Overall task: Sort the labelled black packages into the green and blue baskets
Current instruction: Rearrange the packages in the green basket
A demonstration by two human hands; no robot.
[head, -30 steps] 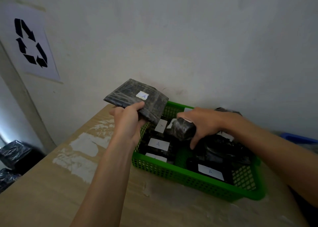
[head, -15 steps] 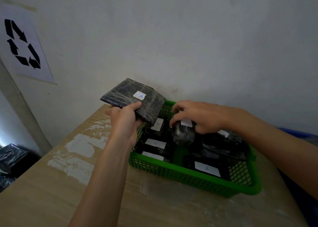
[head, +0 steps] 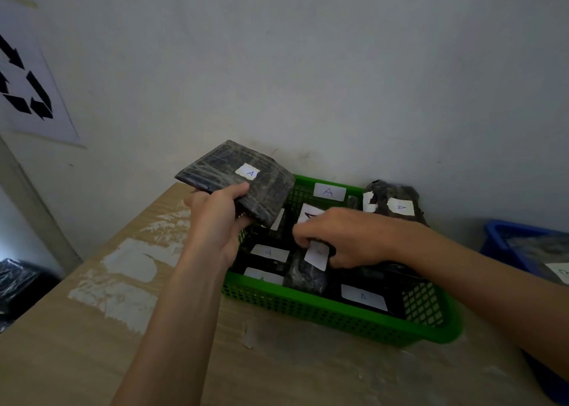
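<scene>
Left hand (head: pixel 218 217) still pinches a flat black package (head: pixel 237 181) labelled A above the left corner of the green basket (head: pixel 338 319); right hand (head: pixel 348 239), fingers curled round a rolled package (head: pixel 304 274), has lowered it into the basket

The flat package (head: pixel 237 181) gripped by the left hand (head: pixel 218 221) is wrapped in black plastic film, faintly glossy and ribbed with tape lines. Its label (head: pixel 248 171) is matt white paper. The small package (head: pixel 304 278) pinched by the right hand (head: pixel 341 236) wears crinkled, shinier film. The green basket (head: pixel 338 316) is smooth plastic lattice, and the blue basket (head: pixel 492 245) at 3 o'clock looks plastic too. The table (head: pixel 92 344) is matt tan wood with rough pale patches at 9 o'clock. The poster (head: pixel 30 97) at 10 o'clock is matt paper on a dull painted wall (head: pixel 308 67).
</scene>
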